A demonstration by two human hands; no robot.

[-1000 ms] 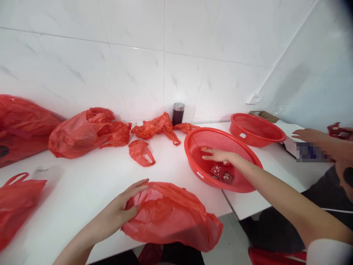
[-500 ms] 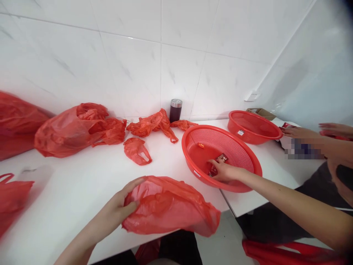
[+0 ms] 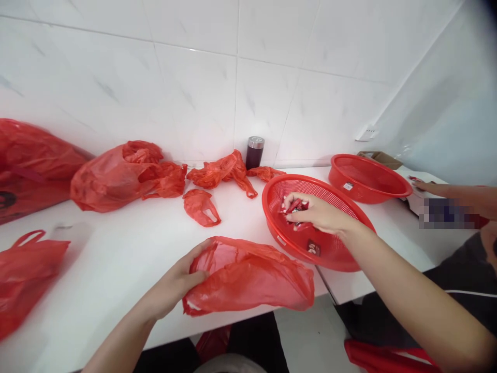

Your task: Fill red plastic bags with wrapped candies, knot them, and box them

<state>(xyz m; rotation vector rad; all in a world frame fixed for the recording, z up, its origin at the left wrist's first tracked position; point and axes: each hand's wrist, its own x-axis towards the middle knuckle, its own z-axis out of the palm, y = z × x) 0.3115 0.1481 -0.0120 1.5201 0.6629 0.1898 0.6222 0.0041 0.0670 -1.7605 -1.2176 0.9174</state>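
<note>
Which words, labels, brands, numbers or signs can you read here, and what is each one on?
No text is readable.
White label on the near basket: too small.
Pale label on the far basin: too small.
Mark on the cup lid: too small.
Dark packet in the near basket: too small.
Packets in the right hand: too blurred.

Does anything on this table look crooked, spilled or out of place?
I see nothing spilled. Mildly odd: the perforated red basket appears to straddle the seam between two white tabletops, rather than sitting on one, and the red bag in the left hand seems to reach slightly past the front edge.
</note>
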